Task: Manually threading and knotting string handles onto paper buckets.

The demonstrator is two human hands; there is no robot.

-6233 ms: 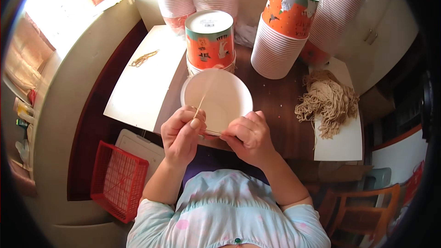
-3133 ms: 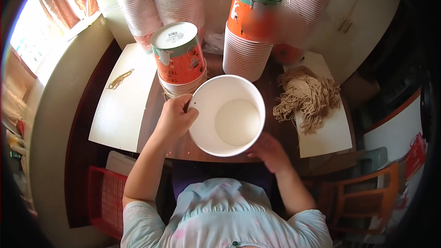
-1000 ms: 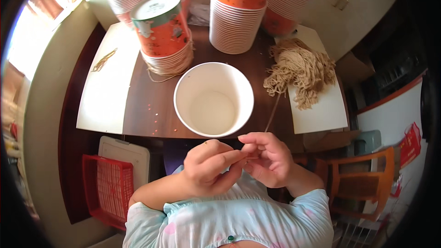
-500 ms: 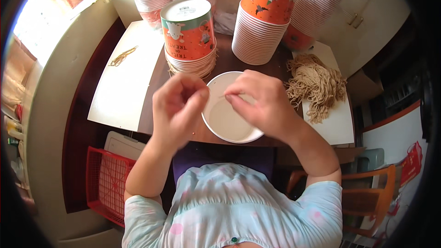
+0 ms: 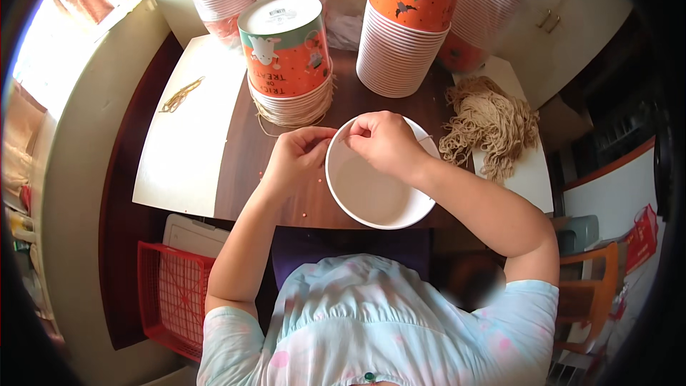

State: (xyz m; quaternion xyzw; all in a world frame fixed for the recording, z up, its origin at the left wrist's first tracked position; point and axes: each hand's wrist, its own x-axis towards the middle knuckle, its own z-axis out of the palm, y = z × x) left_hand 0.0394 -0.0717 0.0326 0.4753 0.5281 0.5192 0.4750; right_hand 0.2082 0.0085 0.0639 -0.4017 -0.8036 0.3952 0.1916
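Observation:
In front of me on the table stands a paper bucket [image 5: 379, 193], its white inside facing up. My right hand [image 5: 389, 143] reaches over its opening, thumb and forefinger pinched just inside the left rim on what looks like the tip of a thin string. Outside that same rim, my left hand [image 5: 296, 154] has its fingertips closed against the bucket's wall. A short pale string [image 5: 426, 137] shows at the right rim. My fingers hide the exact spot where the hands meet the wall.
Behind my left hand is an upturned orange bucket stack [image 5: 286, 64] with strings around its base. A taller stack [image 5: 400, 50] stands to its right. A heap of beige strings [image 5: 489, 125] lies at right, several loose strings [image 5: 181, 94] at left. A red basket [image 5: 171, 300] sits below.
Both hands have come down to the bucket's left rim, the right inside and the left outside. The bucket has shifted slightly right in view.

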